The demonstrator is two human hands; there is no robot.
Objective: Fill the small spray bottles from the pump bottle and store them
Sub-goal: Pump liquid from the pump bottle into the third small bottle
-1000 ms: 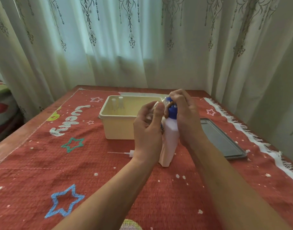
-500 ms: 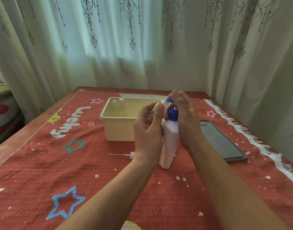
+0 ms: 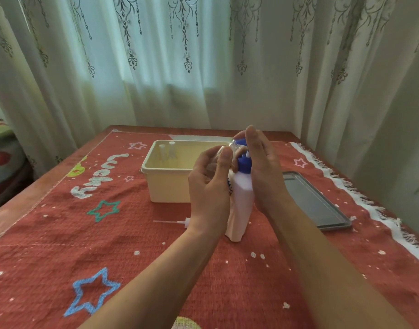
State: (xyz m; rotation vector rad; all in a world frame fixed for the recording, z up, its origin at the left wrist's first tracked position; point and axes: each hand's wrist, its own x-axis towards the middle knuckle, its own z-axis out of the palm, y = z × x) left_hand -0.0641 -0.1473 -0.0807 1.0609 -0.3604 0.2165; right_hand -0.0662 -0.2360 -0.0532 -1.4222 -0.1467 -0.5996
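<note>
One white pump bottle [image 3: 239,203] stood on the tabletop [image 3: 16,207]. The right hand [image 3: 260,172] lay on its blue pump, fingers straight, holding nothing. The left hand [image 3: 209,186], fingers curled, held one clear spray bottle [image 3: 232,145] at the nozzle. Behind the pump bottle to the left, one cream bin [image 3: 167,187] contained two small spray bottles [image 3: 162,151]. One loose spray head [image 3: 181,222] lay at its left, one grey tray [image 3: 318,206] at its right.

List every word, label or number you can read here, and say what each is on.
"Lucky", probably: puffy white letters, seen slantwise, on the red tablecloth.
Pump bottle: blue and red label print, mostly covered by the left hand, unreadable.
Yellow-green patch on the cloth: too blurred to read.
Small spray bottle, tub, tray: no text visible.
</note>
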